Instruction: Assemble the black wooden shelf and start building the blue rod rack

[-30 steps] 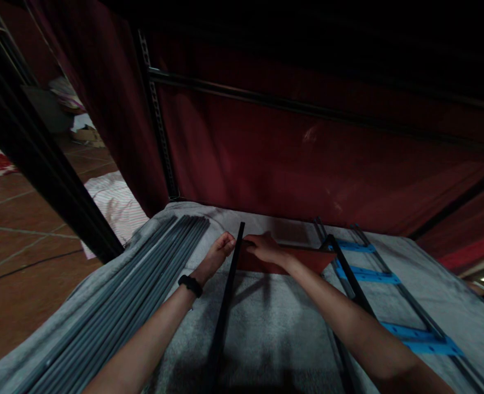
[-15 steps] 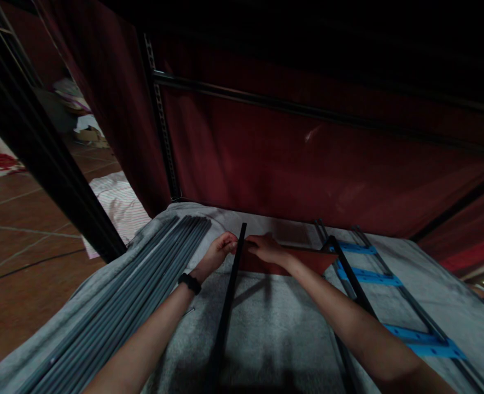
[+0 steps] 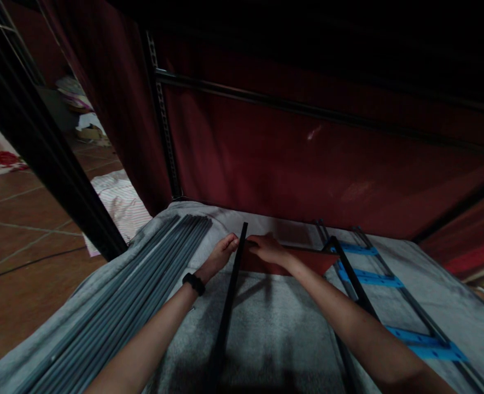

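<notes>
A long black metal bar (image 3: 232, 295) runs away from me over the grey cloth. From its far part a reddish-brown panel (image 3: 311, 261) reaches across to a second black bar (image 3: 350, 273) on the right. My left hand (image 3: 223, 249), wearing a black wristband (image 3: 194, 284), is closed against the left side of the first bar, near its far end. Whatever is between its fingers is too small to make out. On the opposite side, my right hand (image 3: 266, 249) lies over the panel's upper edge, fingers curled in at the joint with the bar. Its fingertips are partly hidden.
Several grey rods (image 3: 143, 284) lie bundled at left on the grey cloth (image 3: 283, 323). Frames with blue crosspieces (image 3: 426, 342) lie at right. A dark red curtain (image 3: 266, 158) with a black rail hangs behind. A black post (image 3: 69, 180) slants at left.
My left hand has turned slightly, and its fingers look more tightly closed beside the bar. My right hand stays at the panel. The view has shifted very slightly.
</notes>
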`<action>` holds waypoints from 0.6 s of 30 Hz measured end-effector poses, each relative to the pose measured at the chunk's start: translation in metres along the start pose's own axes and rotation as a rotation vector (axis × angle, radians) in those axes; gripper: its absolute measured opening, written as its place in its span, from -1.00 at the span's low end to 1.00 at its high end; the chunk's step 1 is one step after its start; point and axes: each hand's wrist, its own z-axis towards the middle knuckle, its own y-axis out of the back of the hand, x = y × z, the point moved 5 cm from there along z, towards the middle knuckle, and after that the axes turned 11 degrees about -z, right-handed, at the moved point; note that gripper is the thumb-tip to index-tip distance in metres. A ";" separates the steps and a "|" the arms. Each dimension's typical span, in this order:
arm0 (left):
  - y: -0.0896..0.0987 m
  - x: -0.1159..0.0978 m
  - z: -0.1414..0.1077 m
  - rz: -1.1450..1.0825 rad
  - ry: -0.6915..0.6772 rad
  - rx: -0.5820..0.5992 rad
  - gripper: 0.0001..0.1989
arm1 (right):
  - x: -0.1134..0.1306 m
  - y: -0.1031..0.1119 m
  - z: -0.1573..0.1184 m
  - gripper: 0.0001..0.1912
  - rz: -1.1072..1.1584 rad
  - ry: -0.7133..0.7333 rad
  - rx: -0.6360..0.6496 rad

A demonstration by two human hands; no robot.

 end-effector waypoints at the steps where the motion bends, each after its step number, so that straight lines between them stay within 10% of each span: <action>1: 0.000 0.000 0.000 -0.001 -0.004 0.002 -0.68 | 0.000 0.000 0.000 -0.61 0.003 0.001 -0.002; 18: 0.040 0.077 -0.044 -0.020 0.236 -0.252 -0.66 | -0.005 0.008 -0.035 -0.42 -0.270 0.147 -0.123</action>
